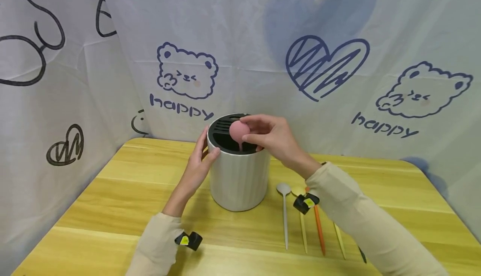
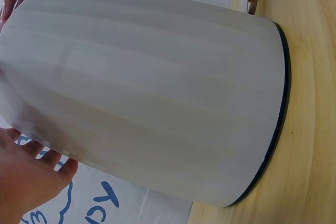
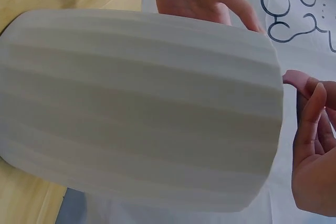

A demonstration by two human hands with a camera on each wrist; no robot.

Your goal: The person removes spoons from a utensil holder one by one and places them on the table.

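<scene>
A white ribbed utensil holder (image 1: 239,180) with a black slotted top (image 1: 221,141) stands upright on the table. My left hand (image 1: 198,159) rests against its left side, fingers and thumb spread along the wall near the rim. At the top, my right hand (image 1: 272,136) pinches a pink spoon (image 1: 239,131) by its round bowl, between thumb and fingers. The spoon's handle points down into the large opening, and its lower end is hidden inside. In the right wrist view, only a bit of the pink spoon (image 3: 297,79) shows above the rim.
Right of the holder, several spoons lie side by side on the wooden table (image 1: 112,209): a grey spoon (image 1: 284,213), yellow ones, an orange spoon (image 1: 320,230) and a dark one partly under the right sleeve. A printed white cloth (image 1: 240,50) hangs behind.
</scene>
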